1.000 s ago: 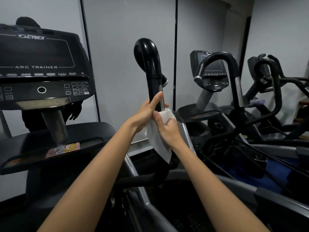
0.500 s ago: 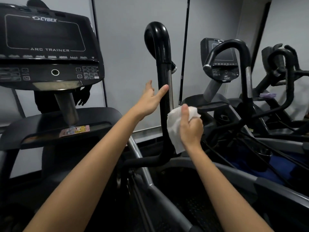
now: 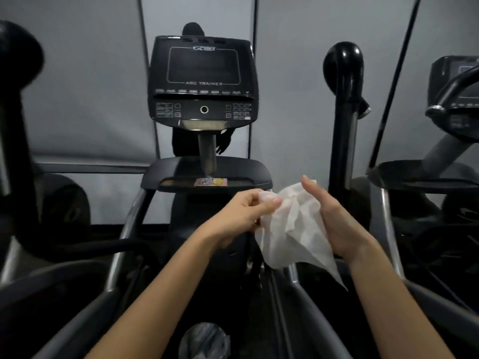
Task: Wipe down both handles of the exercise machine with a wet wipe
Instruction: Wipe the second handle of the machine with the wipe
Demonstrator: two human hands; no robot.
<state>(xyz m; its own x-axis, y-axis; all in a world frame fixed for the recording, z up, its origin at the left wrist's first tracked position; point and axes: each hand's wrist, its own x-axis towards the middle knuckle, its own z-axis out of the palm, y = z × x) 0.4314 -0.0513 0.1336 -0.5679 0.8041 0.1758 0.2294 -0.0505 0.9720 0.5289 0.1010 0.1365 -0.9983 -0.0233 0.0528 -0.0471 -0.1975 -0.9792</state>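
Note:
A white wet wipe [image 3: 293, 229] hangs crumpled between my two hands in front of the machine's centre. My left hand [image 3: 241, 218] pinches its upper left edge with curled fingers. My right hand [image 3: 337, 218] lies against the wipe's right side with fingers straight. The right handle [image 3: 343, 120], a black upright bar with a curved top, stands just beyond my right hand, untouched. The left handle [image 3: 15, 120] rises at the far left edge, blurred and partly cut off.
The black console [image 3: 203, 81] on its post stands straight ahead above a tray [image 3: 207, 168] with a small coloured packet [image 3: 211, 181]. A neighbouring machine [image 3: 451, 104] fills the right edge. A cup holder with crumpled plastic [image 3: 206, 342] sits below between my arms.
The view swung left to face the console. Both hands left the right handle and came together at the centre, and my left hand took hold of the wipe, which now hangs spread out.

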